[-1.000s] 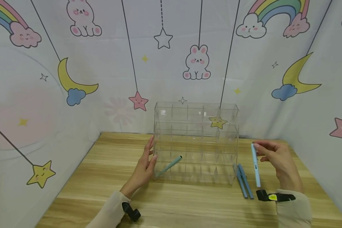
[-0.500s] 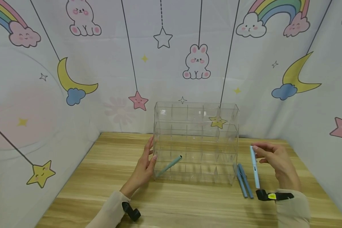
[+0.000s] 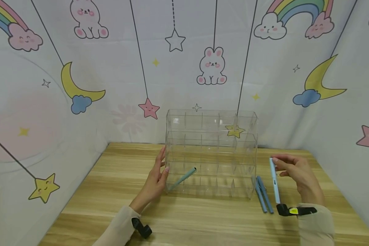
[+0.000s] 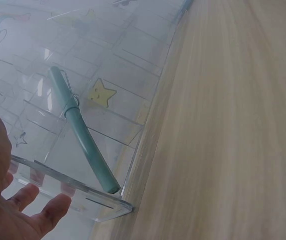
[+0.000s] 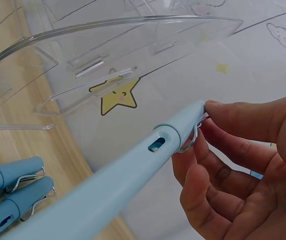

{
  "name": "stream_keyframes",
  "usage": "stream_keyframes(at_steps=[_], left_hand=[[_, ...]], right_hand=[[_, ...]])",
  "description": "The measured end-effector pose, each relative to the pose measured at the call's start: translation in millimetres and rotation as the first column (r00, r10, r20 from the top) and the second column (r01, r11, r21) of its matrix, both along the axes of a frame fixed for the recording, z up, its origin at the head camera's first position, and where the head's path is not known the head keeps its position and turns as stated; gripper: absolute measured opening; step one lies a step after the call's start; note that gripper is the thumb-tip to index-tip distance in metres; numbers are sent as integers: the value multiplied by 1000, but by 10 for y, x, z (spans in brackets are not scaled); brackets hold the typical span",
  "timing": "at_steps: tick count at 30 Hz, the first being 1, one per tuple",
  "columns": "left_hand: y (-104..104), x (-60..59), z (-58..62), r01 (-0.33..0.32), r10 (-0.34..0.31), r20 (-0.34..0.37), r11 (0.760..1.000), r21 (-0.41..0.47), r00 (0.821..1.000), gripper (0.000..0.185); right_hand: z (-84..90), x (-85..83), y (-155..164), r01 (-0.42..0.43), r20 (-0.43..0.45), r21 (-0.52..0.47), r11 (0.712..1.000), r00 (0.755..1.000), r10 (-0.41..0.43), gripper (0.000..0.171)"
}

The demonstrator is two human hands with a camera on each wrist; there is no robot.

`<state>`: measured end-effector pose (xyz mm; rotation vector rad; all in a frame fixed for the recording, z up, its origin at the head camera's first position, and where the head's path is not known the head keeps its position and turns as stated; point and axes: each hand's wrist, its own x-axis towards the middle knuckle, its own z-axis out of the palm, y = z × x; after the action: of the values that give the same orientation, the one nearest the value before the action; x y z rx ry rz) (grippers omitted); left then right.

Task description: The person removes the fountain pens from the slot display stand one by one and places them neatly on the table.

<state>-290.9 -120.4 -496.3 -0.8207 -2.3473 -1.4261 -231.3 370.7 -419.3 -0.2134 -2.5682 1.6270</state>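
A light blue pen [image 3: 274, 181] with a wire clip hangs almost upright from my right hand [image 3: 298, 174], whose thumb and fingers pinch its capped upper end. In the right wrist view, the pen [image 5: 132, 175] shows a small oval window in its barrel. My left hand [image 3: 155, 177] rests along the left side of a clear acrylic rack [image 3: 210, 136], its fingers extended against the side panel. A green pen [image 3: 182, 178] leans diagonally in the rack's lower left compartment, cap end up.
Two darker blue pens [image 3: 264, 194] lie side by side on the wooden table [image 3: 203, 222], right of the rack. A white patterned curtain [image 3: 120, 68] stands behind and on both sides.
My right hand has shifted slightly left and down with the light blue pen. The left hand, rack and green pen stay put.
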Motion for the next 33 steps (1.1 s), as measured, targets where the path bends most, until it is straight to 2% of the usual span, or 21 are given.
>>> stream_keyframes(at_steps=[8, 14, 22, 33], left_hand=[[5, 6, 11, 1, -1, 2, 1000, -1, 1000, 79], [3, 5, 7, 3, -3, -3, 1000, 0, 1000, 78], [4, 5, 8, 0, 0, -2, 1000, 2, 1000, 79], [-1, -6, -7, -6, 6, -10, 1000, -2, 1000, 79]], right_hand=[[-34, -11, 20, -7, 2, 6, 1000, 1000, 7, 38], [-62, -19, 25, -24, 2, 28, 999, 1000, 24, 52], [-59, -14, 19, -39, 14, 17, 999, 999, 38, 49], [-94, -30, 46, -39, 57, 46, 998, 998, 36, 57]])
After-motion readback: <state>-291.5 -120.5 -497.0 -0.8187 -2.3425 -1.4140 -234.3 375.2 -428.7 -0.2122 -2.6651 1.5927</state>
